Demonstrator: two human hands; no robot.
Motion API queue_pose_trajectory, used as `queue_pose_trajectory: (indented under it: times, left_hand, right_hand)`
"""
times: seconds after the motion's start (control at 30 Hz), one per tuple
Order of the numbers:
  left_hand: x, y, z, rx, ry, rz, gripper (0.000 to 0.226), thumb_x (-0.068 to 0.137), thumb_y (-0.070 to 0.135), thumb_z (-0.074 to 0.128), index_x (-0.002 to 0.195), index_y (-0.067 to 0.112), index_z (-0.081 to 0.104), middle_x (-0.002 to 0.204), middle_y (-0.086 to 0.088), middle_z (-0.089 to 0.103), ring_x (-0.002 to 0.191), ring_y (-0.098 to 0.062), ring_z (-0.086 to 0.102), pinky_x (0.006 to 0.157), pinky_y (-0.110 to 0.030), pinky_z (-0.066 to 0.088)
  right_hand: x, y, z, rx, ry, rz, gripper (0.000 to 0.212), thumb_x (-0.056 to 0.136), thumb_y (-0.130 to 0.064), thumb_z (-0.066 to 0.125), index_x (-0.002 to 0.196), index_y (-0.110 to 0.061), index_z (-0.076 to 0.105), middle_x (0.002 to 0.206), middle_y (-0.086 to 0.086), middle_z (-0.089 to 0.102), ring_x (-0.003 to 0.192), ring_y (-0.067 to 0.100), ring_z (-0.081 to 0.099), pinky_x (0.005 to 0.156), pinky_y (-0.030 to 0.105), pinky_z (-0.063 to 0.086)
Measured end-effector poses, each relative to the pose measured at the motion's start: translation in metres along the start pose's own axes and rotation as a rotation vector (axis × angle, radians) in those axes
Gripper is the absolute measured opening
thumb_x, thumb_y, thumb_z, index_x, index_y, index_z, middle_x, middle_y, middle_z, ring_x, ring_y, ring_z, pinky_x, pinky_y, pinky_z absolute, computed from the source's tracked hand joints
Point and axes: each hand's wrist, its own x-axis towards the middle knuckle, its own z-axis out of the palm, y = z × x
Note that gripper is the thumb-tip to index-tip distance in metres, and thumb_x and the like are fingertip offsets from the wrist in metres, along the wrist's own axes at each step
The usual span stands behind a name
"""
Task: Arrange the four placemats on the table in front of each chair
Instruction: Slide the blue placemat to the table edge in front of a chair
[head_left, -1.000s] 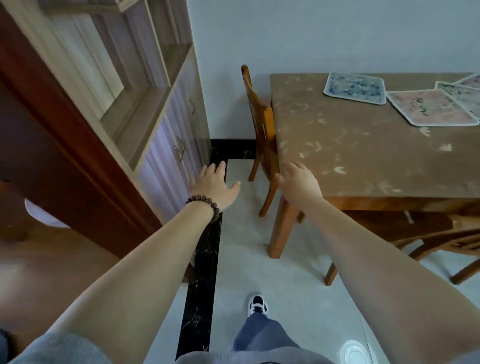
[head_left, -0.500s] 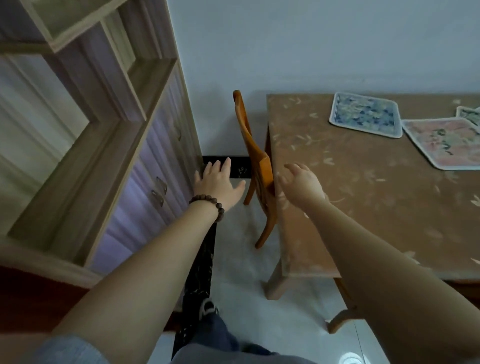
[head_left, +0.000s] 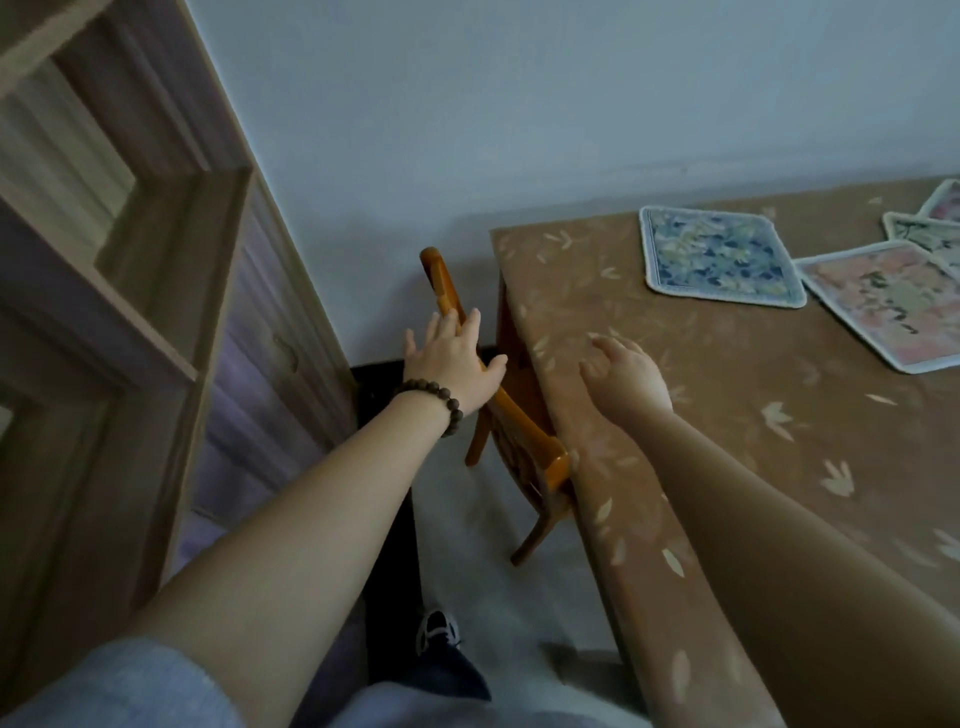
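Left hand (head_left: 451, 364), fingers spread and holding nothing, reaches over the chair (head_left: 511, 431) back; right hand (head_left: 626, 376) hovers loose, also bare, above the bench (head_left: 727, 415). Placemats (head_left: 719, 260) lie bunched at two o'clock (not yet distributed).

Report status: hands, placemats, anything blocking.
Left hand open, at the chair back. Right hand open, empty, over the table. Placemats bunched at far side, overlapping, none placed. Nothing blocking.
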Motion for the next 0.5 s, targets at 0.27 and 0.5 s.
queue_pose_trajectory:
  times: [0.27,0.5]
  left_hand:
    - [0.107,-0.023,-0.010,0.045,-0.074,0.157,0.075,0.087,0.064,0.031,0.149,0.025,0.013,0.158,-0.004,0.014,0.144,-0.025,0.007,0.115,-0.053,0.010]
    - [0.166,-0.010,0.007,0.043,-0.138,0.307,0.075,0.087,0.064,0.031,0.149,0.026,0.013,0.157,-0.003,0.016,0.144,-0.025,0.009,0.114,-0.054,0.008]
  right_hand:
    - [0.065,-0.031,0.006,0.009,0.082,0.170,0.048,0.092,-0.037,0.047,0.136,-0.018,0.046,0.147,0.006,0.039,0.135,0.025,0.036,0.108,0.044,0.034]
    - [0.098,-0.023,0.006,-0.014,0.117,0.292,0.047,0.093,-0.034,0.047,0.136,-0.016,0.046,0.147,0.007,0.039,0.136,0.024,0.034,0.109,0.045,0.032]
